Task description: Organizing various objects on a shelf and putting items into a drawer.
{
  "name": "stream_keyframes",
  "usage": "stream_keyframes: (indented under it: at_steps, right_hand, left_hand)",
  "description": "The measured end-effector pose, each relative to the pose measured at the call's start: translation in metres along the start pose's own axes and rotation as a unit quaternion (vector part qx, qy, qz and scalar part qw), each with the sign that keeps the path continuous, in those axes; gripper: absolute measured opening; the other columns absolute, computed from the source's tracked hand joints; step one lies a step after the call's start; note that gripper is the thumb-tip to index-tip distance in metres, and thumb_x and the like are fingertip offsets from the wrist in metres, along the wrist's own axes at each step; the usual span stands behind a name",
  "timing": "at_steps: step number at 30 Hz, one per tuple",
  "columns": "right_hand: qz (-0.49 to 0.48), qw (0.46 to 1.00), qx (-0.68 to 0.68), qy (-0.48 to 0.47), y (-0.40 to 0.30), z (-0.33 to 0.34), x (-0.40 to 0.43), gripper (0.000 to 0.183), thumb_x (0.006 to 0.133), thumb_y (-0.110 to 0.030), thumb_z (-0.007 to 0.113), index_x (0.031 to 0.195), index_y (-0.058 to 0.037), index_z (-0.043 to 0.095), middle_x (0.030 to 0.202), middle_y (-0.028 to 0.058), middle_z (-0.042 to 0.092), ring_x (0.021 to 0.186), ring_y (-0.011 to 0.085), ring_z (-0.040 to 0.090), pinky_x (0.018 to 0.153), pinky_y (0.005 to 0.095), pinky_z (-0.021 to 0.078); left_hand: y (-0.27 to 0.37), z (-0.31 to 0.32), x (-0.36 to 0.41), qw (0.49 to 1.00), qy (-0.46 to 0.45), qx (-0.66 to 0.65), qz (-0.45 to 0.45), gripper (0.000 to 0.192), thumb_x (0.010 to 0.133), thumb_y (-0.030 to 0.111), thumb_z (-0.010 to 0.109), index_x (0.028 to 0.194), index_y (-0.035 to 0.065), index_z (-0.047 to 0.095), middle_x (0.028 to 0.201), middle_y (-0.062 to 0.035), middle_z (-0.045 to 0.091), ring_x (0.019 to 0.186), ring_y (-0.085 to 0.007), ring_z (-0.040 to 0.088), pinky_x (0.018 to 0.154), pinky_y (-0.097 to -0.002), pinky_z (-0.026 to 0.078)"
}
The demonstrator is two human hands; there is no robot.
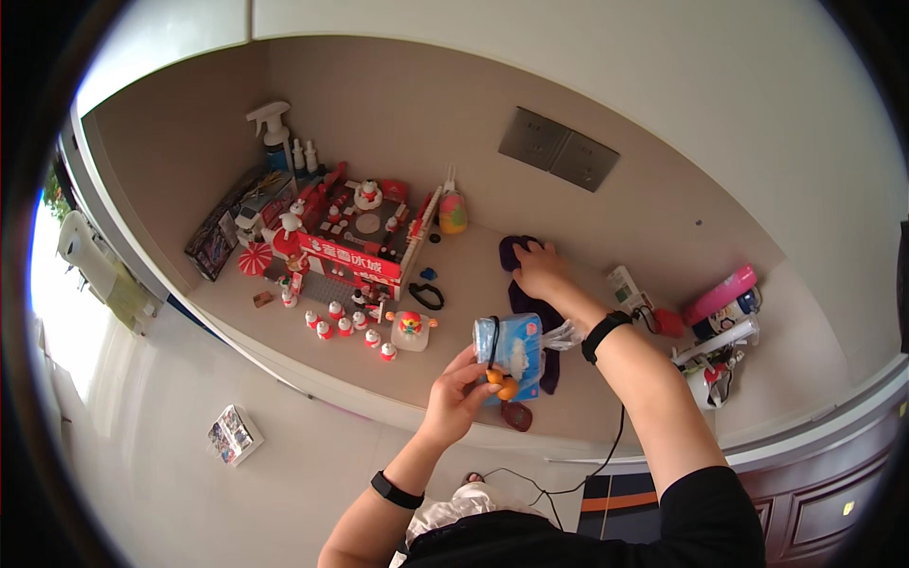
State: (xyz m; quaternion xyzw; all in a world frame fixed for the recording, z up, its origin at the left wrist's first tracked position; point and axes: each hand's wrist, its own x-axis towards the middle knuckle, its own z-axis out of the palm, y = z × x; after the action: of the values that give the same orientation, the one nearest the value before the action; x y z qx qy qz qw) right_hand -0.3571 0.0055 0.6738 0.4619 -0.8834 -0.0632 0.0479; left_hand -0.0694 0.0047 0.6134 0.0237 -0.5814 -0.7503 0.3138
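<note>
My left hand (458, 394) holds a blue plastic-wrapped tissue pack (522, 348) at the counter's front edge. A black cord loop with orange balls (504, 385) is held against the pack by the same hand. Farther back, my right hand (541, 270) has its fingers curled over a bunched dark purple cloth (513, 253) on the counter. The cloth trails forward behind the pack, which hides part of it. Clear crumpled wrap sticks out from the pack towards my right forearm. Just below the pack lies a small dark red object (516, 416).
A red-and-white toy-brick shop (348, 248) with several small figures (345, 326) fills the left counter. A black band (426, 296) lies beside it. Bottles, including a pink one (721, 292), lie at right. A black cable (618, 440) hangs over the front edge.
</note>
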Motion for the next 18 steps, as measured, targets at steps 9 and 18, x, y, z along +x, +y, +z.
stream_keyframes:
  at_steps: [9,18]
  right_hand:
    - [-0.065,0.998,-0.003,0.008,-0.033,-0.004,0.035,0.059,0.089,-0.029,0.061,0.145,-0.0198,0.047,0.143,0.0132,0.045,0.13,0.0381,0.043,0.102,0.0566,0.0413]
    - [-0.215,0.974,0.072,0.01,-0.005,0.003,-0.005,0.057,0.085,-0.022,0.063,0.14,-0.0295,0.054,0.146,0.0079,0.045,0.13,0.035,0.043,0.105,0.0528,0.039]
  left_hand:
    - [-0.004,-0.002,0.0,0.999,-0.018,0.038,0.028,0.026,0.088,-0.005,0.067,0.113,-0.0105,0.063,0.143,-0.0171,0.049,0.119,-0.0251,0.058,0.096,-0.0331,0.051]
    - [-0.001,0.001,0.001,1.0,-0.007,0.008,0.011,0.026,0.087,-0.006,0.066,0.113,-0.0114,0.062,0.144,-0.0165,0.048,0.123,-0.0232,0.055,0.099,-0.0323,0.048]
